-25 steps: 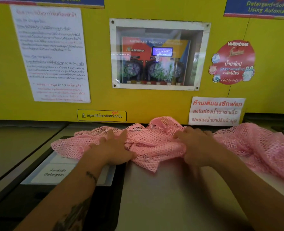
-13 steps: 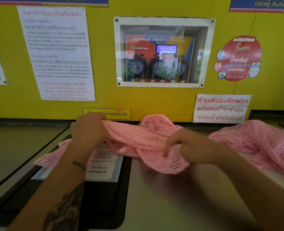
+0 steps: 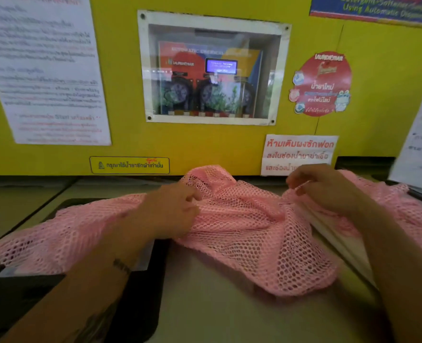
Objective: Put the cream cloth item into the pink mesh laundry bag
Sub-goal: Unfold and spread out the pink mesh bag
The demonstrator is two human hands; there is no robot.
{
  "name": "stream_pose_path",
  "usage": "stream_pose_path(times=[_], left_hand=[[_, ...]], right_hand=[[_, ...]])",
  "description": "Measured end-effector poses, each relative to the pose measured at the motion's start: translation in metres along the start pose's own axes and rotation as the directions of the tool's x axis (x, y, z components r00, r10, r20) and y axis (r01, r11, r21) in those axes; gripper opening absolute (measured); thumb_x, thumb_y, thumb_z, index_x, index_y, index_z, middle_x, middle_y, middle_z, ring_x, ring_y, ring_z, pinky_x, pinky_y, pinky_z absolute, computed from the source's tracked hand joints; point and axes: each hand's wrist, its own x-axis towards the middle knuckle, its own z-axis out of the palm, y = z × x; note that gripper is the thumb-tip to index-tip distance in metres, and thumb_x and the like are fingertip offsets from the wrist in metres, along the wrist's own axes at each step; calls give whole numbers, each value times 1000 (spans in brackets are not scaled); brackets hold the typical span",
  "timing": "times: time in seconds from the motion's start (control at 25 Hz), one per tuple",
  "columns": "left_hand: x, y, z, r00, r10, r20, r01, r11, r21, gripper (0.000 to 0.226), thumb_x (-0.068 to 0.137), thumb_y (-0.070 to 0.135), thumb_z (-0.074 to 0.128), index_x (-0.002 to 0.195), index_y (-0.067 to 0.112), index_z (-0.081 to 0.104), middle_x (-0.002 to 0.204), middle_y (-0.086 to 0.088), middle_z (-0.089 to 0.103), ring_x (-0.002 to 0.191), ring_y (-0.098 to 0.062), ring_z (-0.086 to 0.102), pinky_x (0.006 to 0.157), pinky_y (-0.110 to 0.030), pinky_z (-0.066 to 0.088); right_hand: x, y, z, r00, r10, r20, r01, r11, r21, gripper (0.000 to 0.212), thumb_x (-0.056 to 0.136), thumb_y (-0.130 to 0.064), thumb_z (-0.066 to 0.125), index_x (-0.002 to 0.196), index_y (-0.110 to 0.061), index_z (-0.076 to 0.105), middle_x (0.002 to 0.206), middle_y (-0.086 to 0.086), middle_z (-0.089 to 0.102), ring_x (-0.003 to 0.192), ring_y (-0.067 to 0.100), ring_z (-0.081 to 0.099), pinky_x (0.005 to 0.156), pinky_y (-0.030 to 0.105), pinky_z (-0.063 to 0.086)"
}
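The pink mesh laundry bag [image 3: 249, 233] lies crumpled and spread wide across the grey machine top [image 3: 205, 310], reaching from the far left to the far right edge. My left hand [image 3: 175, 209] pinches a fold of the mesh near the bag's middle. My right hand [image 3: 326, 189] grips another fold further right, slightly raised. A pale cream strip [image 3: 328, 231] shows under my right forearm; I cannot tell whether it is the cream cloth item or the machine's edge.
A black detergent drawer panel [image 3: 140, 300] is set into the top at the left, partly under the bag. The yellow wall [image 3: 205, 147] with posted notices and a glazed dispenser window [image 3: 212, 70] stands right behind. A white paper [image 3: 420, 144] leans at the far right.
Both hands shifted right along the mesh; the left came down from the raised left edge to the bag's middle. The bag now lies spread wider and nearer to me.
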Motion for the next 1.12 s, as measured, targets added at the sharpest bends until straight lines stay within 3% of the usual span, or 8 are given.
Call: stream_pose_path(times=[0.16,0.32,0.44,0.6,0.72,0.92,1.0,1.12], left_hand=[[5,-5,13,861,-340,379,213,917,338,104,59,85,43,150,45,12,164,-3,2,149,-33,6,117,-60,10],[-11,-7,-32,759,-383,527,167,896,411,111,56,78,63,150,34,25,162,0,20,145,-25,26,118,-41,23],[-24,-9,-62,863,-381,331,224,877,424,64,72,67,62,118,23,65,127,-2,61,111,-19,58,96,-34,46],[-2,5,-47,966,-234,-107,247,959,139,44,80,53,53,117,29,58,131,2,57,117,-23,54,105,-54,39],[10,22,1,961,-251,119,234,962,144,75,81,65,48,145,31,32,159,-5,28,142,-33,30,113,-65,20],[14,-3,9,815,-323,482,159,923,350,105,67,88,40,151,42,-4,164,-4,-13,150,-33,-9,116,-64,1],[8,-9,-18,783,-254,568,47,934,354,98,77,70,56,152,40,0,165,-1,-8,151,-26,-1,121,-49,6],[-4,-23,-46,763,-206,613,29,958,285,98,69,54,75,150,42,21,162,8,13,147,-19,17,120,-41,17]], right_hand=[[-2,-29,42,990,-80,118,93,990,-104,16,92,-23,58,103,-28,68,100,-8,66,93,13,60,74,22,46],[-7,-27,62,882,171,438,31,908,-418,73,75,-65,51,143,-41,41,154,-8,39,140,20,37,116,58,19],[-2,-23,57,962,83,260,-38,984,-175,55,90,-39,60,142,-29,46,146,0,48,125,19,48,107,42,38],[-2,-36,71,984,-87,157,107,987,-119,43,94,-25,56,137,-27,52,142,-1,49,127,17,47,103,31,37],[-2,-44,83,960,-96,262,160,958,-236,33,98,-23,44,126,-22,63,135,2,57,119,18,53,102,36,41],[2,-18,62,941,278,194,-139,837,-529,55,91,-54,34,120,-17,62,129,10,62,113,26,58,105,50,42],[-1,-23,58,979,188,78,-123,852,-508,46,88,-48,42,116,-18,64,122,8,65,105,25,61,97,46,48],[-8,-51,68,977,-213,-25,197,937,-289,38,90,-21,54,127,-21,62,129,1,62,115,21,57,101,41,46]])
